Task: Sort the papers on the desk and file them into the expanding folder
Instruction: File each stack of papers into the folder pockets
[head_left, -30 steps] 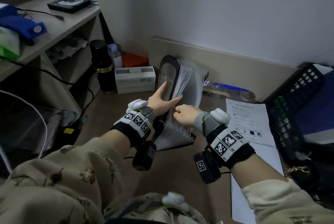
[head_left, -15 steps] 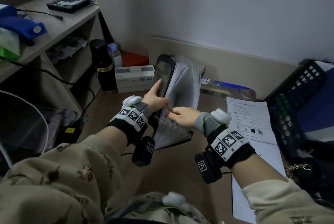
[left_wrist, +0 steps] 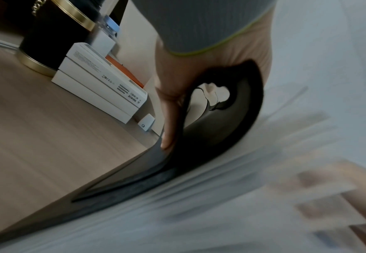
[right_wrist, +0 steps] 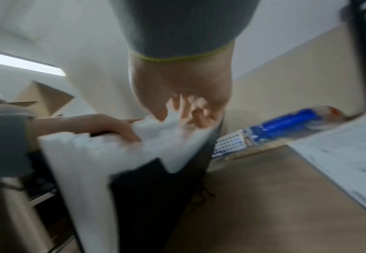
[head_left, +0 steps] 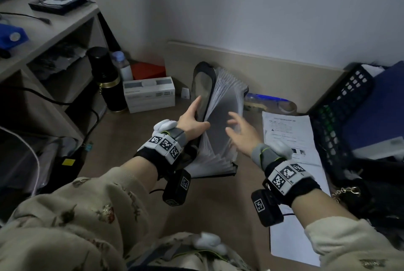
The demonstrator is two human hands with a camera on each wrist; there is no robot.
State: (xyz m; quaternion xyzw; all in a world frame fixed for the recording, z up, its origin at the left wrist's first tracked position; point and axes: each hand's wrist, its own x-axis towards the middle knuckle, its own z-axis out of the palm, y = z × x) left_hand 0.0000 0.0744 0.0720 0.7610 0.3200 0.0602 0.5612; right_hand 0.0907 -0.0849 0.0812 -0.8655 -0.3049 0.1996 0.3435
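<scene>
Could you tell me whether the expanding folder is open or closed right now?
Open: the expanding folder stands with its pockets fanned, the left hand holding back its black front cover.

Both forearms reach forward, each with a banded wrist and a cream sleeve pushed back. The left hand (head_left: 192, 121) grips the folder (head_left: 220, 130) by its black front cover, the thumb along the outer face and the other fingers tucked behind the edge. The right hand (head_left: 241, 132) hangs just beside the pockets, blurred, its fingers spread and loose.
</scene>
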